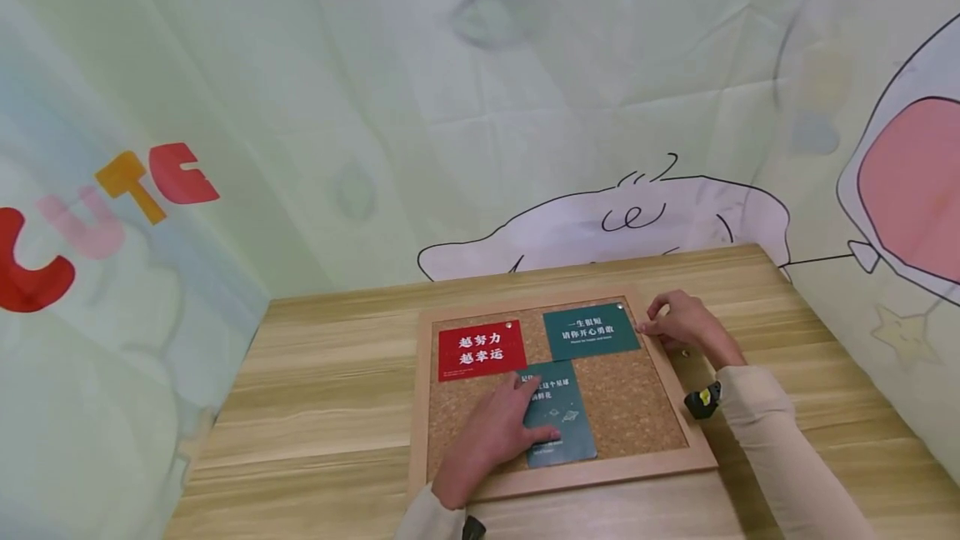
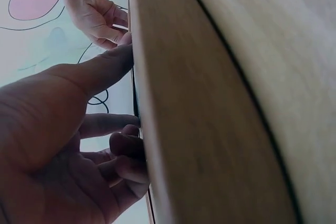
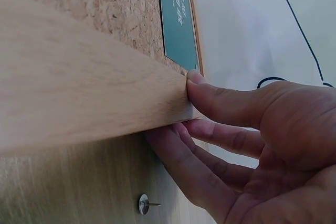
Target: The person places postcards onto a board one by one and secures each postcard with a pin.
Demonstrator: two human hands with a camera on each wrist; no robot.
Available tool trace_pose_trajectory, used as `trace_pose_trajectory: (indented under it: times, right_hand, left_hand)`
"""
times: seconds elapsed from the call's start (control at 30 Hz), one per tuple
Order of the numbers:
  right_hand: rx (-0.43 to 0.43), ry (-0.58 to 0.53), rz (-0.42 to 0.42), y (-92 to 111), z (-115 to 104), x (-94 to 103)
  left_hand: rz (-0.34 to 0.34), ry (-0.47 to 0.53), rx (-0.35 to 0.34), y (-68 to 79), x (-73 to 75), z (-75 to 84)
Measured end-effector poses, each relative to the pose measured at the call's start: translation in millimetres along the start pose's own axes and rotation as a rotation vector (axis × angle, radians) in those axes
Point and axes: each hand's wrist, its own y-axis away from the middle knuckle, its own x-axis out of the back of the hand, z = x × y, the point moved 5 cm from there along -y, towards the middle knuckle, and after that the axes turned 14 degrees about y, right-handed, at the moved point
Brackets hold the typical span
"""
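Observation:
A wood-framed corkboard (image 1: 600,474) lies on the table. My left hand (image 1: 498,422) rests on an upright dark green card (image 1: 576,436) at its lower middle, fingers and thumb spread and partly covering the print. My right hand (image 1: 688,325) grips the frame's right side near the top corner. In the right wrist view the thumb (image 3: 223,100) presses on the frame's face, while the other fingers lie along its outer side. Beside that hand is a wide green card (image 1: 592,344) with a pin (image 1: 620,306) in its upper right corner.
A red card (image 1: 480,361) is at the board's upper left, with a pin (image 1: 509,325) near its top right corner. A loose thumbtack (image 3: 143,204) lies on the wooden table (image 1: 330,390) to the right of the frame. Behind hangs a printed cloth (image 1: 360,90).

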Motion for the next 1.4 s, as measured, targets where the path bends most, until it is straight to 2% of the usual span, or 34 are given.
trace_pose_trajectory:
  times: [0.63, 1.4]
  right_hand:
    - [0.002, 0.019, -0.004, 2.4, -0.3, -0.2]
    - [-0.009, 0.026, -0.023, -1.1, -3.4, 2.4]
  left_hand:
    - [-0.027, 0.035, -0.012, 0.7, -1.3, 1.6]
    - [0.007, -0.071, -0.039, 0.7, 2.0, -0.3]
